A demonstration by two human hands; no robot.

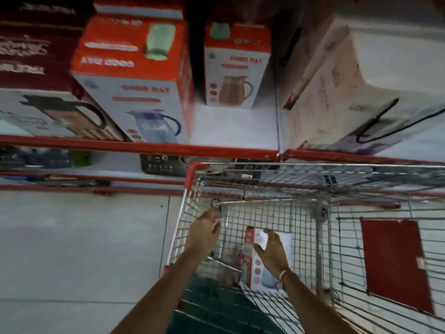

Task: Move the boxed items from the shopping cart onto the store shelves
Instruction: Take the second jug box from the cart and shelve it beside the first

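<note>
Head view, blurry. Wire shopping cart (pixel 313 179) fills lower right of frame, parked against the red-edged shelf (pixel 144 147). One box (pixel 254 261) left in the cart, lying on the basket floor at lower centre, white with a red end and a jug picture. Right hand (pixel 273 249) is over that box, fingers spread and slightly curled, thumb out to the left; can't tell if it touches the box, not closed on it. Left hand (pixel 204 231) is at the cart's left wire wall, fingers loosely curled, holding nothing clear; contact with the wire can't be told. Red thread on the right wrist. On the shelf at top: large red-and-white jug box (pixel 134 75) upper left, smaller matching box (pixel 237 66) upper centre standing upright, pale boxes (pixel 349 88) upper right. Red panel (pixel 395 263) on the cart at right.
</note>
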